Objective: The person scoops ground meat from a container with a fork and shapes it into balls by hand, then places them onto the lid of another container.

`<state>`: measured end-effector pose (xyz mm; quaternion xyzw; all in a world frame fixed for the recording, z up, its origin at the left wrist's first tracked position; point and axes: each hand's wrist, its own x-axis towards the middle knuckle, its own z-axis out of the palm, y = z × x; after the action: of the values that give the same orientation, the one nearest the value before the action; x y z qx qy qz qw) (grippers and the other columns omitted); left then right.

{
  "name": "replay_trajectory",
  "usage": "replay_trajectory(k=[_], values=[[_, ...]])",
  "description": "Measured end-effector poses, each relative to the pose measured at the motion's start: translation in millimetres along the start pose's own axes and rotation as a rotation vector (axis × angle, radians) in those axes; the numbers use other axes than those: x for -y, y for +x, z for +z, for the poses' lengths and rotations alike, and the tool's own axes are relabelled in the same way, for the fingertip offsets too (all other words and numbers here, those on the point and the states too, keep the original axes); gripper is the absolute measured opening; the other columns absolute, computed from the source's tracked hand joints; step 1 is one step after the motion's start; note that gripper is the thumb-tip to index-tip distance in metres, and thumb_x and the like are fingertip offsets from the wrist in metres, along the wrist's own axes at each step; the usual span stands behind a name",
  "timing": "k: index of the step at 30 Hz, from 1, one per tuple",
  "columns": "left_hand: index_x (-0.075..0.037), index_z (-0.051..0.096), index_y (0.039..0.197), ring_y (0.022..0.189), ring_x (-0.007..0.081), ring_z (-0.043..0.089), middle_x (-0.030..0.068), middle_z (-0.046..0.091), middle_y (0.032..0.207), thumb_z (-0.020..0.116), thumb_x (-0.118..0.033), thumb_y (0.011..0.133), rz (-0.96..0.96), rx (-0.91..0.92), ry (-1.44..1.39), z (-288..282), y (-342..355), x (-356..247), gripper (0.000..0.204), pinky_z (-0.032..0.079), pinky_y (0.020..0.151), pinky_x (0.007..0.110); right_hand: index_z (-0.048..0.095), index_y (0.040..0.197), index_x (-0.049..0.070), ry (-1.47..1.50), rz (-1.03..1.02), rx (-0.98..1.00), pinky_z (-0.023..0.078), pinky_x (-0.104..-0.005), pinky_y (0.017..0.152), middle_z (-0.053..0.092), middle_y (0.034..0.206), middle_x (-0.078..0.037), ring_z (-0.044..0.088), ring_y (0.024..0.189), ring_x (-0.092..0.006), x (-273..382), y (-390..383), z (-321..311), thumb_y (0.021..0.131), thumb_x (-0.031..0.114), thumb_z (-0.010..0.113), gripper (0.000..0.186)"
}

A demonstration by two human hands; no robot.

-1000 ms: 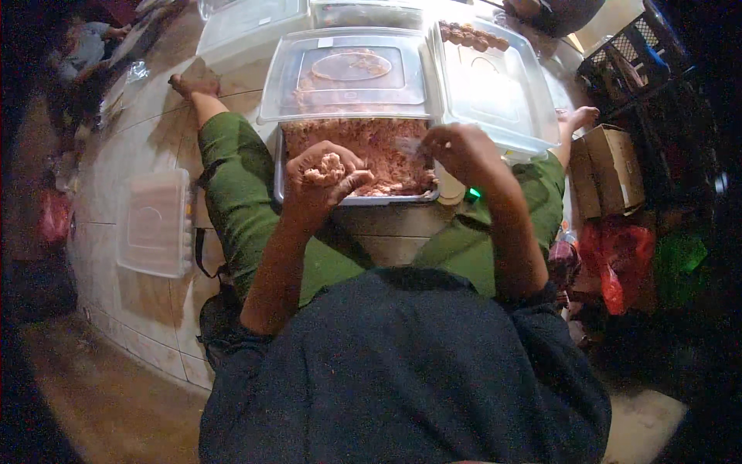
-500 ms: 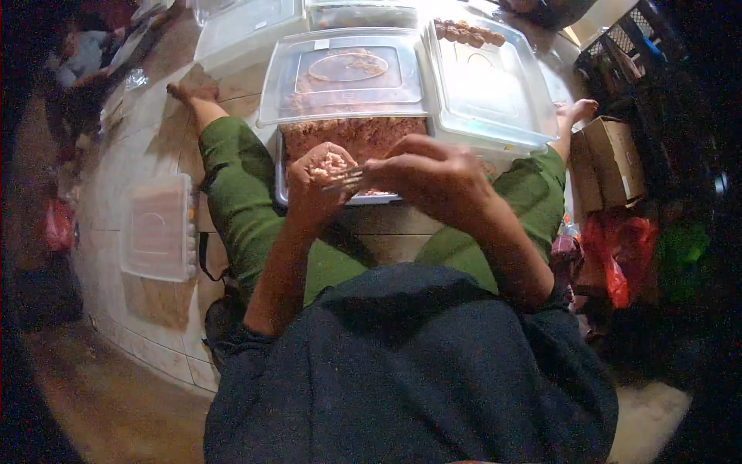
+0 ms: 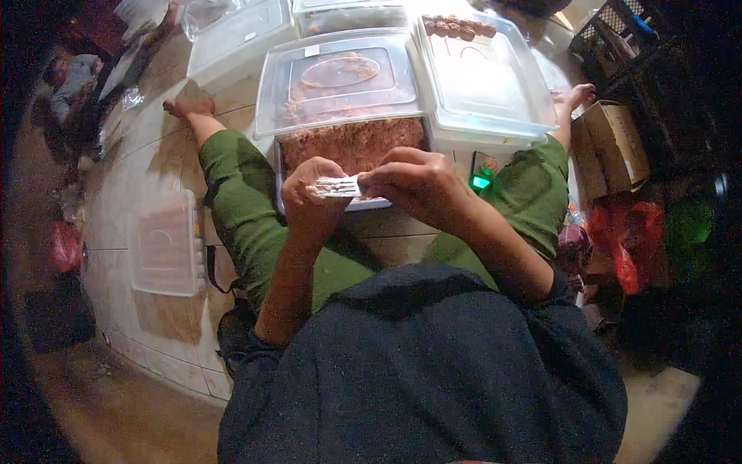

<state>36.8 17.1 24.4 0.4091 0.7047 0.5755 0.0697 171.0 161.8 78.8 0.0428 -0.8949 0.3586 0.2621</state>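
Observation:
My right hand (image 3: 417, 185) grips a fork (image 3: 338, 186) near its head, its tines pointing left and lying across my left hand. My left hand (image 3: 311, 203) is curled round a pale pinkish crumbly clump (image 3: 312, 188), most of it hidden behind fingers and fork. Both hands are over the near part of a tray (image 3: 280, 203) filled with reddish-brown crumbly stuff (image 3: 348, 147). A clear plastic lid (image 3: 270, 104) covers the tray's far part.
At the far right, a clear box (image 3: 483, 85) has brown lumps (image 3: 457, 28) lined along its far end. A small device (image 3: 481, 178) glows green beside my right leg. Another flat clear container (image 3: 164, 243) lies on the tiles to the left. Cardboard boxes (image 3: 614, 151) and red bags (image 3: 630, 240) stand right.
The fork has turned so its tines show broad side up over my left hand. Less of the clump shows in that hand. The glowing device has come into view.

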Motion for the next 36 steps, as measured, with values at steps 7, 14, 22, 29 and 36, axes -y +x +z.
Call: replay_trajectory(k=[7,14,22,29,36], values=[[-0.007,-0.009,0.139,0.068,0.0137,0.056,0.0100,0.057,0.083,0.078,-0.005,0.062,-0.127,0.074,-0.367,3,3,-17,0.116,0.049,0.063,0.025,0.063,0.101,0.003,-0.046,0.392,-0.018,0.048,-0.0261,0.058,0.064,0.071,-0.009,0.058,0.063,-0.0096,-50,-8,-30,0.081,0.004,0.059,0.020],[-0.006,0.048,0.118,0.073,0.0180,0.061,0.0090,0.063,0.077,0.076,-0.007,0.066,0.260,0.022,0.148,-14,9,-2,0.059,0.049,0.065,0.029,0.063,0.088,0.006,-0.597,0.362,0.207,0.050,-0.0348,0.064,0.060,0.084,-0.012,0.062,0.077,-0.0252,-142,-11,25,0.080,0.008,0.052,0.013],[0.000,0.059,0.080,0.082,0.0171,0.059,0.0101,0.061,0.080,0.076,-0.004,0.063,-0.197,0.037,-0.230,-22,1,-10,0.025,0.046,0.075,0.030,0.059,0.089,0.007,-0.524,0.318,0.328,0.049,-0.0406,0.063,0.060,0.083,-0.013,0.061,0.075,-0.0315,-185,-34,87,0.081,0.023,0.052,0.019],[-0.007,-0.006,0.139,0.074,0.0148,0.056,0.0102,0.057,0.084,0.071,0.002,0.068,-0.072,-0.013,-0.442,-17,7,-7,0.106,0.048,0.070,0.023,0.065,0.086,0.000,-0.143,0.427,0.711,0.050,-0.0343,0.062,0.065,0.078,-0.013,0.063,0.071,-0.0234,-123,5,21,0.078,0.021,0.063,0.023],[-0.004,0.054,0.114,0.076,0.0157,0.057,0.0085,0.060,0.088,0.073,0.001,0.066,0.157,0.039,0.113,-19,4,-2,0.052,0.047,0.072,0.027,0.057,0.103,-0.002,0.650,0.525,0.433,0.049,-0.0199,0.052,0.063,0.082,-0.005,0.058,0.062,-0.0081,-80,9,-13,0.080,0.006,0.064,0.026]])
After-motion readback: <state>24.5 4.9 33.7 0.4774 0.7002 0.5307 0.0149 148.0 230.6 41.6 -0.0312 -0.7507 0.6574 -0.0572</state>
